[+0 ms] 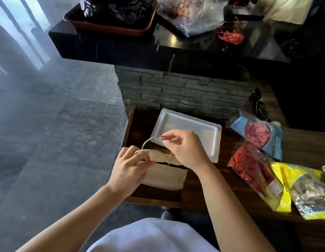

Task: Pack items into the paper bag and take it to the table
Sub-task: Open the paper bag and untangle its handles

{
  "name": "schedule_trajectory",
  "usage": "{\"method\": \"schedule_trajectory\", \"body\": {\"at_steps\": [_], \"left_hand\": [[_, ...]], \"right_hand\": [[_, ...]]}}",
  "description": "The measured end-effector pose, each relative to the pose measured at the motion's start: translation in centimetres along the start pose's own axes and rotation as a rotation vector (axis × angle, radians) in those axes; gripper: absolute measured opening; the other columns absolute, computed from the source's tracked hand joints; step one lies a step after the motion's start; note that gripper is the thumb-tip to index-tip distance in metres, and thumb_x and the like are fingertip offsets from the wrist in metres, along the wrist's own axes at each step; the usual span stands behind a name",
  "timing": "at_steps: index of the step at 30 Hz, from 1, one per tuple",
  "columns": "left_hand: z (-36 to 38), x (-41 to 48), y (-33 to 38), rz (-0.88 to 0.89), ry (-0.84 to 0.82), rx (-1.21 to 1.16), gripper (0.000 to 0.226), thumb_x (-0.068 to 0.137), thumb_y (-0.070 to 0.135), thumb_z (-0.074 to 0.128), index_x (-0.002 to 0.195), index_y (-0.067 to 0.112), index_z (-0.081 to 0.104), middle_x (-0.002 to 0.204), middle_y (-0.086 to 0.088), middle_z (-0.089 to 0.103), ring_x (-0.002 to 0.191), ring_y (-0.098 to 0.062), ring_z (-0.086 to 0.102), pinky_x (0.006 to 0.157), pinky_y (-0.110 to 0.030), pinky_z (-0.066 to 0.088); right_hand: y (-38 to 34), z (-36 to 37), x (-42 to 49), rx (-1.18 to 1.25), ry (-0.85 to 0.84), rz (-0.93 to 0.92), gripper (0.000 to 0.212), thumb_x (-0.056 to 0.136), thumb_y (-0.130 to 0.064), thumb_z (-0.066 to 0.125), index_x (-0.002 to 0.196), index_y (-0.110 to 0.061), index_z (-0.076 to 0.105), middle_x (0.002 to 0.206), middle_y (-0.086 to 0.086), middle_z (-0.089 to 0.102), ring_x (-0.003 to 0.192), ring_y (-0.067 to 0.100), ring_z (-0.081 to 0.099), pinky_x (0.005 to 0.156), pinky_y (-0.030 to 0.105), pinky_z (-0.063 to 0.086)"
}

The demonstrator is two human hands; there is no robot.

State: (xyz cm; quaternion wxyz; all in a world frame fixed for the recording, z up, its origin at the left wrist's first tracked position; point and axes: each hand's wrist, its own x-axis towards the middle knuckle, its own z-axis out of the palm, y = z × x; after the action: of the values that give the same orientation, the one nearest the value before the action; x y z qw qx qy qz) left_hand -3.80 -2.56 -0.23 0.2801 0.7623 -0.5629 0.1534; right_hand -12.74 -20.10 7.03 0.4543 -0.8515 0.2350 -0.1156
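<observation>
A brown paper bag (165,176) stands on the dark wooden table (199,197) just in front of me, its mouth a narrow dark slit. My left hand (129,168) pinches the near twine handle at the bag's left top edge. My right hand (185,148) holds the far twine handle (150,140), lifted in a loop above the bag. A white foam tray (190,126) lies behind the bag. To the right lie a blue packet of pink pieces (258,133), a clear bag of red pieces (248,164) and a yellow packet (299,190).
A black stone counter (121,50) on a grey brick base (176,93) rises behind the table, carrying a brown tray (103,28), plastic bags (190,13) and red string (230,37). Grey tiled floor (58,124) lies to the left. A dark patterned packet (258,104) stands at the back right.
</observation>
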Motion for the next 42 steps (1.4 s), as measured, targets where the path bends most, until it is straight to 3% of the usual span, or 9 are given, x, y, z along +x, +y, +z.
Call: {"method": "schedule_trajectory", "body": {"at_steps": [9, 14, 17, 20, 24, 28, 33, 39, 42], "left_hand": [[-1.1, 1.1, 1.6, -0.152, 0.162, -0.4, 0.011, 0.078, -0.005, 0.066, 0.073, 0.003, 0.07, 0.079, -0.006, 0.065, 0.097, -0.025, 0.065, 0.079, -0.032, 0.053], [-1.4, 1.9, 3.1, -0.865, 0.062, -1.025, 0.017, 0.086, 0.009, 0.046, 0.071, 0.018, 0.049, 0.051, -0.001, 0.055, 0.042, -0.028, 0.06, 0.042, -0.031, 0.05], [-1.0, 3.8, 2.8, -1.2, -0.284, -0.75, 0.018, 0.091, 0.018, 0.053, 0.075, 0.019, 0.045, 0.053, -0.006, 0.059, 0.035, -0.02, 0.059, 0.034, -0.026, 0.046], [-0.9, 5.0, 3.4, -0.947, -0.598, -0.211, 0.018, 0.085, 0.019, 0.062, 0.088, 0.02, 0.044, 0.07, -0.001, 0.063, 0.043, -0.013, 0.058, 0.038, -0.025, 0.045], [0.8, 6.7, 5.2, -0.542, -0.847, 0.383, 0.05, 0.08, 0.026, 0.067, 0.125, 0.017, 0.048, 0.116, -0.007, 0.06, 0.107, -0.03, 0.052, 0.081, -0.039, 0.045], [2.8, 9.0, 5.6, -0.293, -1.088, 0.574, 0.048, 0.086, 0.04, 0.062, 0.131, 0.022, 0.057, 0.134, -0.007, 0.053, 0.127, -0.039, 0.034, 0.104, -0.052, 0.027], [2.6, 9.5, 3.8, -0.284, -1.235, -0.208, 0.032, 0.087, 0.011, 0.05, 0.095, 0.033, 0.071, 0.109, 0.012, 0.066, 0.097, -0.013, 0.062, 0.093, -0.035, 0.051], [2.3, 8.0, 1.3, -1.28, -0.864, -1.271, 0.037, 0.068, -0.018, 0.035, 0.081, 0.001, 0.064, 0.078, -0.016, 0.063, 0.092, -0.033, 0.066, 0.084, -0.04, 0.058], [2.4, 7.0, 1.3, -1.425, -0.69, -1.281, 0.045, 0.063, -0.018, 0.029, 0.073, 0.003, 0.068, 0.072, -0.016, 0.062, 0.081, -0.034, 0.063, 0.07, -0.041, 0.059]], "right_hand": [[-0.2, -0.2, 2.1, 0.741, 0.107, 0.375, 0.022, 0.095, -0.02, 0.059, 0.085, -0.01, 0.075, 0.067, 0.003, 0.07, 0.062, 0.015, 0.066, 0.063, 0.033, 0.057], [0.6, -1.3, 4.2, 0.968, 0.115, 0.506, 0.029, 0.096, -0.02, 0.056, 0.077, -0.008, 0.074, 0.062, 0.003, 0.067, 0.06, 0.015, 0.062, 0.061, 0.032, 0.053], [0.9, -2.0, 6.0, 0.991, 0.223, 0.53, 0.031, 0.095, -0.013, 0.054, 0.071, -0.008, 0.071, 0.056, 0.002, 0.063, 0.056, 0.014, 0.059, 0.06, 0.03, 0.05], [1.2, -2.1, 7.2, 0.793, 0.254, 0.474, 0.023, 0.093, -0.015, 0.055, 0.076, -0.011, 0.069, 0.06, 0.0, 0.063, 0.057, 0.012, 0.058, 0.057, 0.027, 0.051], [1.9, -1.8, 7.7, 0.415, 0.216, 0.334, 0.017, 0.089, -0.029, 0.058, 0.08, -0.017, 0.065, 0.069, -0.005, 0.062, 0.067, 0.011, 0.057, 0.067, 0.032, 0.049], [2.6, -1.8, 6.9, 0.136, 0.184, 0.217, 0.034, 0.088, -0.047, 0.056, 0.076, -0.015, 0.06, 0.069, -0.008, 0.06, 0.07, 0.01, 0.057, 0.061, 0.026, 0.044], [2.7, -4.3, 4.6, 0.057, 0.047, 0.222, 0.03, 0.087, -0.044, 0.058, 0.07, -0.02, 0.056, 0.061, 0.0, 0.065, 0.055, 0.012, 0.062, 0.048, 0.023, 0.044], [1.0, -1.8, 2.0, -0.145, -0.333, 0.21, 0.022, 0.093, -0.03, 0.05, 0.086, -0.021, 0.069, 0.083, -0.002, 0.072, 0.075, 0.014, 0.066, 0.063, 0.028, 0.053], [0.2, 0.1, 2.6, -0.159, -0.327, 0.277, 0.025, 0.096, -0.022, 0.042, 0.099, -0.021, 0.067, 0.094, 0.001, 0.068, 0.077, 0.014, 0.061, 0.054, 0.023, 0.042]]}}
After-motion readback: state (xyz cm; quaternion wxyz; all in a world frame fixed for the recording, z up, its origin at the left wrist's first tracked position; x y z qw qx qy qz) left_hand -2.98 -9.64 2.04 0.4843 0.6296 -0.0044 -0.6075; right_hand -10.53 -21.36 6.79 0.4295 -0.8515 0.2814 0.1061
